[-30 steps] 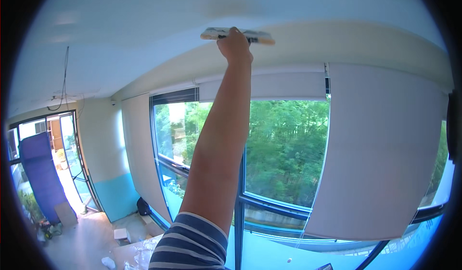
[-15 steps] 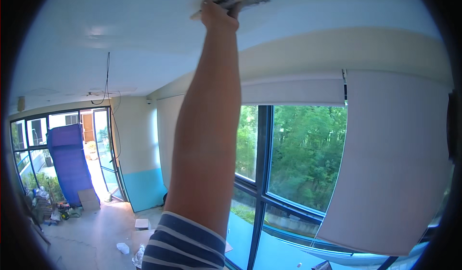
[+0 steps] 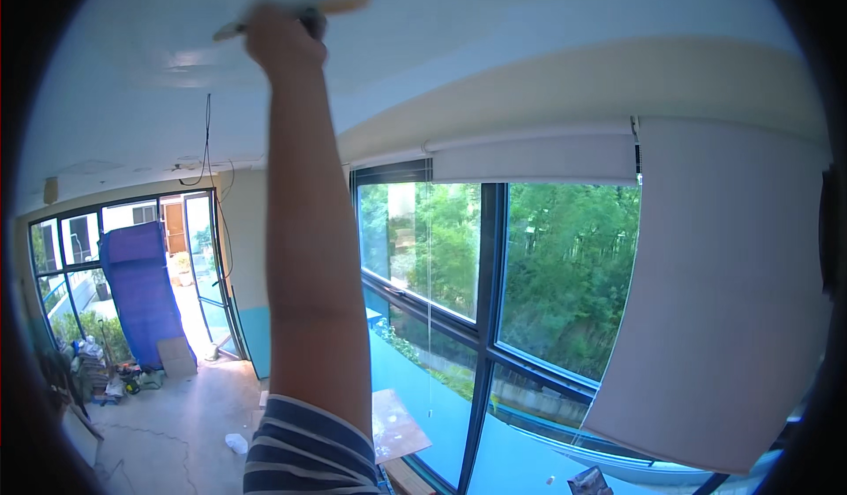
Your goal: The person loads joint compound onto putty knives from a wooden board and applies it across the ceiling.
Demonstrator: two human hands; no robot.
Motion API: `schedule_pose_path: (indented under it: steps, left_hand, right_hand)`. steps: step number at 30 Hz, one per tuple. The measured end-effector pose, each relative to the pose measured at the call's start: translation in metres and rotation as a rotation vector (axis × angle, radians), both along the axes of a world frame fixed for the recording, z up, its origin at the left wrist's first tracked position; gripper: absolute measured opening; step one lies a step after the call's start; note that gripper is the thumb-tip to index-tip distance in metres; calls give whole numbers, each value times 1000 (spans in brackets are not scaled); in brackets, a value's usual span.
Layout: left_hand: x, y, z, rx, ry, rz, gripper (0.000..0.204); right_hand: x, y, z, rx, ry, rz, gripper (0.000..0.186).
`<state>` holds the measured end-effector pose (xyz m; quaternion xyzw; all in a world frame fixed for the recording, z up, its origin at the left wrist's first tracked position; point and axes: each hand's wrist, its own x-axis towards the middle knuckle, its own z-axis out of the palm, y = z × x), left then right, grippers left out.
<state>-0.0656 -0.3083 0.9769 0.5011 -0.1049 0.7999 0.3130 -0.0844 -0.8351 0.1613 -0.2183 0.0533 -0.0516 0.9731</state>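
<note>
My left hand is raised overhead and closed around a flat plastering trowel. The tool has a pale tan part and a grey blade, and it is smeared by motion. It lies close up against the white ceiling; whether its whole face touches cannot be told. One end pokes out left of the fist, the other stretches to the right. My bare forearm rises from a striped dark-blue sleeve. No part of my right hand shows.
Black wires hang from the ceiling at the left. Large windows and a lowered roller blind line the right side. A purple sheet stands by the open glass door. A stained board lies below my arm.
My left hand and the trowel have swept left across the ceiling. The view has shifted slightly, and my arm now uncovers more of the window and the board below.
</note>
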Motion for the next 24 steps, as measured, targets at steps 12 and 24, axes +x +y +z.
schedule_pose_path:
  steps: [12,24]
  left_hand:
    - [110,-198,-21,-375,37,-458,53]
    - [109,-307,-42,-27,-106,-702,49]
  right_hand:
    - [-65,-41,-43,28,36,-210,21]
    - [-136,-11,8,-97,231,-419,7]
